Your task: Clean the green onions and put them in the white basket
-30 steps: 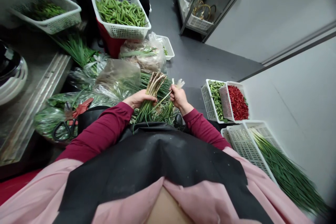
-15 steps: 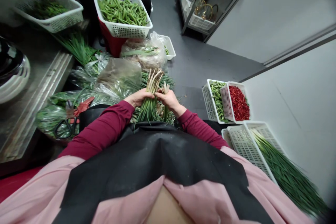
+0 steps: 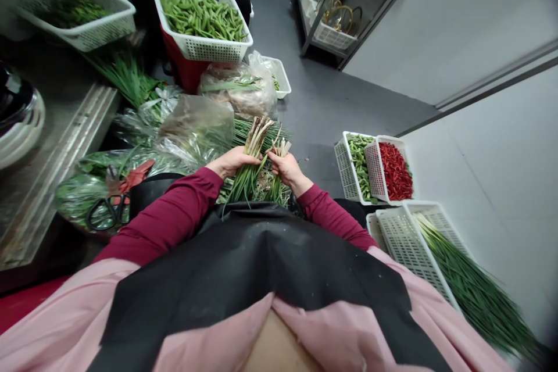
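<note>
My left hand (image 3: 230, 161) is closed round a bunch of green chives (image 3: 253, 154), pale root ends pointing away from me. My right hand (image 3: 284, 167) is beside it, almost touching, and grips a smaller bundle of chive stalks (image 3: 281, 150) with its fingers wrapped. Both hands are held over my black apron, above a heap of loose chives (image 3: 265, 185) on the floor.
Clear bags of greens (image 3: 192, 128) and scissors (image 3: 107, 212) lie to the left. White baskets hold green pods (image 3: 200, 14), green chillies (image 3: 360, 157), red chillies (image 3: 394, 170) and trimmed chives (image 3: 462, 279). Another person sits behind the pod basket. A metal shelf (image 3: 331, 17) stands at the back.
My right hand came in from the right with its few stalks and now sits beside the bunch in my left hand. The left hand has hardly moved.
</note>
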`<state>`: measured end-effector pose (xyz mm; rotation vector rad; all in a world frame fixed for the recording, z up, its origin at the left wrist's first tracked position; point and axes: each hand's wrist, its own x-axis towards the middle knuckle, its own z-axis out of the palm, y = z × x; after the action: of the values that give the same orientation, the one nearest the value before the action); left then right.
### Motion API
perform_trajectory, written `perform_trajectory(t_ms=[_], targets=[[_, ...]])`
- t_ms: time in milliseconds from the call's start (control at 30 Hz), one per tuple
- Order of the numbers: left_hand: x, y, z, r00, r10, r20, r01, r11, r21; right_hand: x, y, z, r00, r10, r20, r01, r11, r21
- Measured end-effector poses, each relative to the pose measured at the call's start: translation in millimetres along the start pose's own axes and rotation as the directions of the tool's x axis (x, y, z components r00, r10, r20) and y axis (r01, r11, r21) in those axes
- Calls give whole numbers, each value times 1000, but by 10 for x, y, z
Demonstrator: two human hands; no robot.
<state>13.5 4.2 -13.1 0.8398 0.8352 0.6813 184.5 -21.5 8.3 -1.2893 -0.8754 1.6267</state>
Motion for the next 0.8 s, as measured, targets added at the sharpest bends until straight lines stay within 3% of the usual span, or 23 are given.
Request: perform_trajectory(t_ms=[167,367,800], targets=[[-12,-3,29,995,88,-53,-85,994,63,1,31,11,998,-25,-51,26,999,32],[-11,2,35,982,172,-74,-157,972,174,23,55,24,984,-94,-154,81,993,-87],[14,-81,64,976,179,-126,-151,967,204,66,139,108,970,-120,-211,88,984,-154]])
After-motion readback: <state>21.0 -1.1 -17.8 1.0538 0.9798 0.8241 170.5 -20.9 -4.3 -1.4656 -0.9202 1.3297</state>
